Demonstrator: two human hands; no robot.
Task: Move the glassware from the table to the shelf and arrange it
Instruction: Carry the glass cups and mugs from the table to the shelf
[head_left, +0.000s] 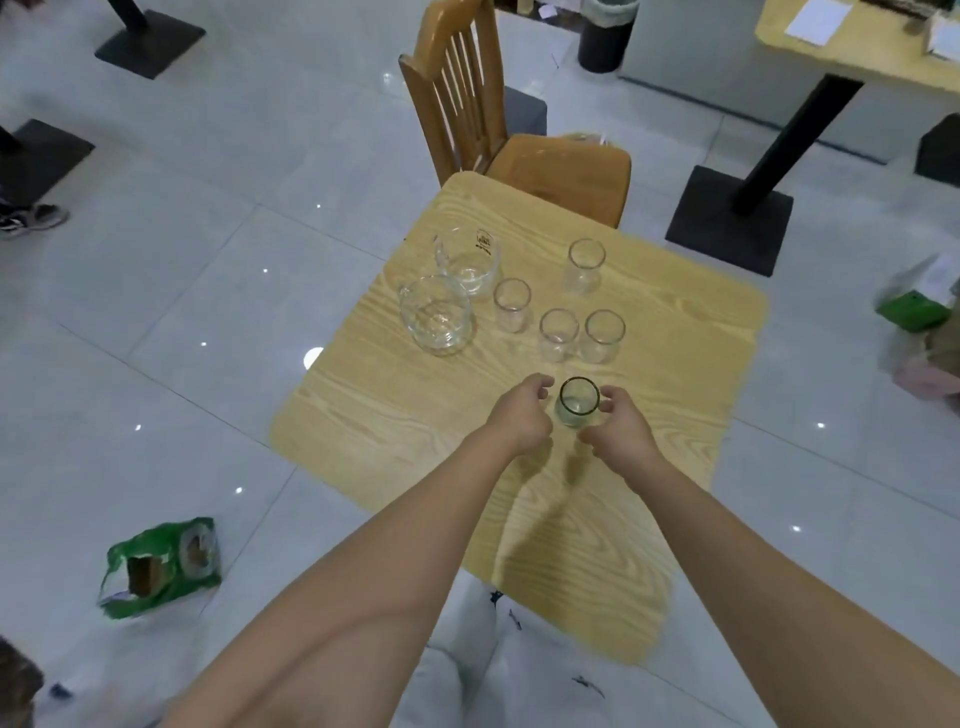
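Right hand (621, 431): fingers (608, 402) curled at the right side of the small glass (576, 402), touching near the rim; cannot tell whether they grip it. Left hand (519, 415): fingers loosely curled, holding nothing, just left of the glass with a gap showing. The glass is mid-desk (363, 426). Four more glasses (558, 332) and two glass jugs (436, 314) stand beyond it. Bare wood runs to the near edge.

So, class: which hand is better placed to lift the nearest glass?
Probably the right hand: its fingers look to be touching the glass, while the left hand curls just short of it.
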